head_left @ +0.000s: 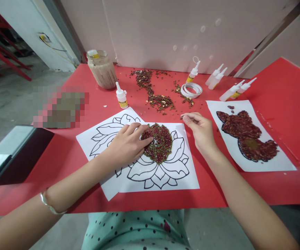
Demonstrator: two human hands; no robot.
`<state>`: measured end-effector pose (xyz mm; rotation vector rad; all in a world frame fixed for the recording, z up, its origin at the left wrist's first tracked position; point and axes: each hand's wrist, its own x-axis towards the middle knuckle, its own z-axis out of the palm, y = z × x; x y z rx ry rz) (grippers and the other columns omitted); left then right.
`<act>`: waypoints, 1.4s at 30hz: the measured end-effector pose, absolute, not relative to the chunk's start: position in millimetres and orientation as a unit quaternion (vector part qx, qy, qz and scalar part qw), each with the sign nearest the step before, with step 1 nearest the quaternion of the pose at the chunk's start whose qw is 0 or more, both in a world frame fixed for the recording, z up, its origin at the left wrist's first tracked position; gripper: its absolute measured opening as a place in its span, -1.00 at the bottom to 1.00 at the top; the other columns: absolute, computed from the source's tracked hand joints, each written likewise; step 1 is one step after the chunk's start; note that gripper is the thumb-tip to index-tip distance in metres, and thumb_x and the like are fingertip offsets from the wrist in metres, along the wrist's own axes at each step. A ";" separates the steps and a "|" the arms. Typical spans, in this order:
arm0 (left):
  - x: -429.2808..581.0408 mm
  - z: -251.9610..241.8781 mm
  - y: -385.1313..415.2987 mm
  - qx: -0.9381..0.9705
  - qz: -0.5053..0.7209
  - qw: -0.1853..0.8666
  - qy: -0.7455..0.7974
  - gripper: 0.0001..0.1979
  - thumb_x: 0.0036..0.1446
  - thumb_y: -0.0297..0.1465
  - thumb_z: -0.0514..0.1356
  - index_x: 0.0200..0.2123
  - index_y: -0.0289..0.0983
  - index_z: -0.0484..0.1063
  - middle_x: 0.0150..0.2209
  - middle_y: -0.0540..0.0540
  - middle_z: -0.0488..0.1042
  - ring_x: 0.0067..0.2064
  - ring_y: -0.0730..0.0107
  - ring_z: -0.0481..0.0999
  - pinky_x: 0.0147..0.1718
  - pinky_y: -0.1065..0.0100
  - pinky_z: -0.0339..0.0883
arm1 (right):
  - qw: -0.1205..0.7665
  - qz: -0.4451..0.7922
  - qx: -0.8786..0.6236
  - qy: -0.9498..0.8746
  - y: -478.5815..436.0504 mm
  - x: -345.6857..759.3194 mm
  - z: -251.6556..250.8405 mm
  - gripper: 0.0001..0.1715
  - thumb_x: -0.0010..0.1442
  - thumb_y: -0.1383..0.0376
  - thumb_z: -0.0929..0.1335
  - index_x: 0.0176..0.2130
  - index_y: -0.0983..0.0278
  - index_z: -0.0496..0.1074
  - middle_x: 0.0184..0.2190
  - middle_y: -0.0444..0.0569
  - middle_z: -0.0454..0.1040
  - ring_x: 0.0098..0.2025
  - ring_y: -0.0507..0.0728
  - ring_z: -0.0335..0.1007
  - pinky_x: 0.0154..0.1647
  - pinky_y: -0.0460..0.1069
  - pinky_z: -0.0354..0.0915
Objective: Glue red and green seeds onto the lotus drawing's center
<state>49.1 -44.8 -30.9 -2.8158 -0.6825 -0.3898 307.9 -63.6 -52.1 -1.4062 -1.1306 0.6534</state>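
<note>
"Status, head view? Where's the lotus sheet (178, 184)?"

"Flat on the red table (209, 196), right in front of the person, lying partly over a 2nd sheet (86, 140) w/ a similar outline. Ctr of the drawing's filled w/ a seed patch (162, 152), red & green; lower petals are bare line."

"L hand (129, 144)?"

"Over the patch's L side, palm down, one fingertip by a small white gap nr the middle. Can't tell if it's pinching anything."

"R hand (196, 126)?"

"Just past the sheet's top R corner, thumb & finger pinching a small dark bit (181, 117). Too tiny to ID."

"Rest of it?"

"Loose seeds (162, 101) strewn toward the back, white tape ring (183, 91) on their R. Glue bottle (122, 99) upright on their L, big jar (104, 74) behind that. Far R, a sheet w/ a dark-red seed picture (243, 126), more bottles (232, 92) just behind it."
</note>
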 end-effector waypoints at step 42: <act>51.1 -25.6 -43.8 -0.957 -0.141 0.152 -0.206 -0.71 0.12 -0.48 0.10 -0.10 -0.18 0.47 0.02 -0.16 0.38 -0.04 0.13 0.29 -0.24 0.24 0.22 | 0.568 0.274 -0.607 -0.484 -64.5 305.1 -51.1 -0.81 0.04 0.16 0.42 -0.34 0.20 0.53 -0.32 -0.07 0.44 -0.22 0.10 0.39 -0.11 0.07 0.30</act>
